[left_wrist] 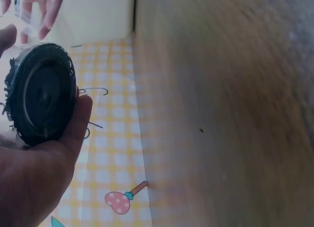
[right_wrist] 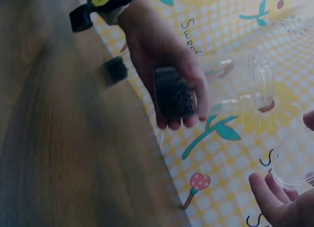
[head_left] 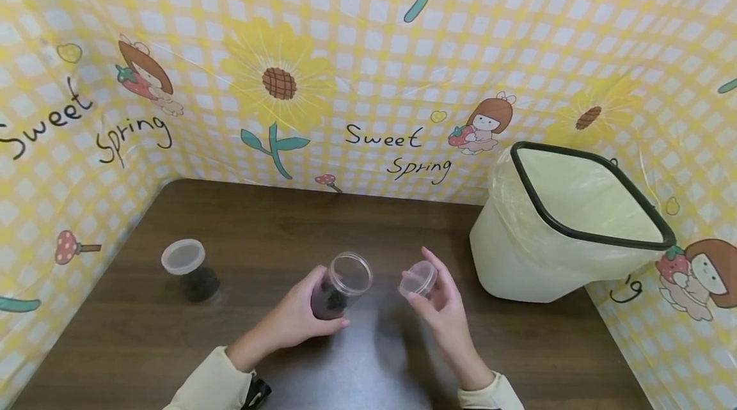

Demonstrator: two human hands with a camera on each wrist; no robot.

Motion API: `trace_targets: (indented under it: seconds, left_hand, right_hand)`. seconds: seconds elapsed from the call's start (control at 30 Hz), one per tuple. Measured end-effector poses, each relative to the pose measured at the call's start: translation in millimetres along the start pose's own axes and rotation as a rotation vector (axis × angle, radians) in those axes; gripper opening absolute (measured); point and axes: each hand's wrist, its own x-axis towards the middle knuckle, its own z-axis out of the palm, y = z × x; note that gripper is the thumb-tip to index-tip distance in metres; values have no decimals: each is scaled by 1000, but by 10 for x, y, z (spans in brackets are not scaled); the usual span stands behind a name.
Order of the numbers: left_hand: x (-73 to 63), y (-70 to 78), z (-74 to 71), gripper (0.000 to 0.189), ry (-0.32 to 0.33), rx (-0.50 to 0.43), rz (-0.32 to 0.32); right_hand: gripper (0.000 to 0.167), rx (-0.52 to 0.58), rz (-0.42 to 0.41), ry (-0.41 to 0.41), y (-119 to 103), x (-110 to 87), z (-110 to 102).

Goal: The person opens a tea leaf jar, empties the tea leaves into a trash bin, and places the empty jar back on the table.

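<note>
My left hand (head_left: 296,314) grips a clear plastic jar (head_left: 331,300), fingers on one side and thumb on the other. Dark, crumbly bits fill the jar's bottom, and its round mouth is uncovered and tilted to the right. Seen from below in the left wrist view, the jar's base (left_wrist: 46,97) is raised off the table. A little to the right, my right hand (head_left: 448,314) holds a clear round lid (head_left: 419,279) between thumb and fingers, apart from the jar. The right wrist view shows the lid (right_wrist: 294,160) at its lower right edge.
A second jar (head_left: 200,283) with dark contents and a whitish lid (head_left: 183,256) stands on the left of the brown wooden table (head_left: 259,218). At the right is a cream bin (head_left: 507,256) with a black rim and a bag lining. Yellow checked sheeting (head_left: 368,77) surrounds the table.
</note>
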Motion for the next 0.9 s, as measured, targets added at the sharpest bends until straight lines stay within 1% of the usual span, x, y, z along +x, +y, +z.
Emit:
trace_targets:
  seconds: [0.13,0.27,0.4,0.5,0.63,0.7,0.77,0.9]
  left_hand:
    - [-16,-19,-4,63,9,7,14]
    - [-30,-42,-15,65,22,4,21]
    - [-28,-40,-25,65,21,8,18]
    - [-26,-33,-30,64,22,9,18]
    - [-26,-39,-37,65,25,6,20]
    - [-24,-45,-40,66,28,5,20]
    - [-19,-43,-42,66,32,6,22]
    - [-13,-27,-45,66,39,0,18]
  right_hand:
    - [76,-83,41,21,34,-27,-85]
    - [75,-143,36,36,66,-18,-160]
    - [70,-258,38,54,88,-5,-232]
    - [68,-390,13,55,114,-5,-286]
    - [72,-567,-59,65,156,2,-337]
    - [75,-635,-75,78,177,8,-361]
    - [78,-681,-75,85,190,15,-384]
    - [81,-770,-75,67,242,19,-437]
